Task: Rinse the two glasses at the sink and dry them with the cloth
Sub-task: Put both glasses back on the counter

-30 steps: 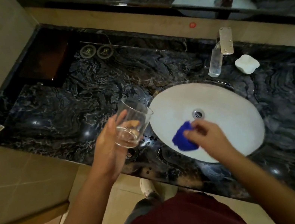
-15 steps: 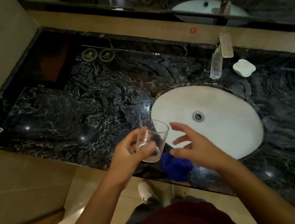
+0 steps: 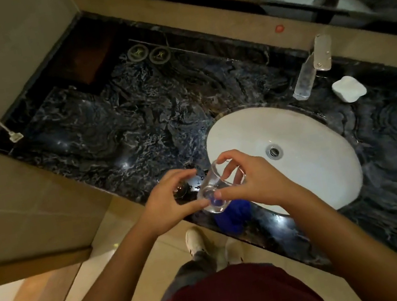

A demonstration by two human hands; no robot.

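Here both hands, left hand (image 3: 169, 207) and right hand (image 3: 247, 184), curl their fingers round the clear glass tumbler (image 3: 218, 188) above the counter's near edge; likely wet, slippery and fragile, it is best gripped round its wall.

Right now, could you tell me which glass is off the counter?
The tilted glass in the right hand, above the blue cloth; the other glass stands on the counter.
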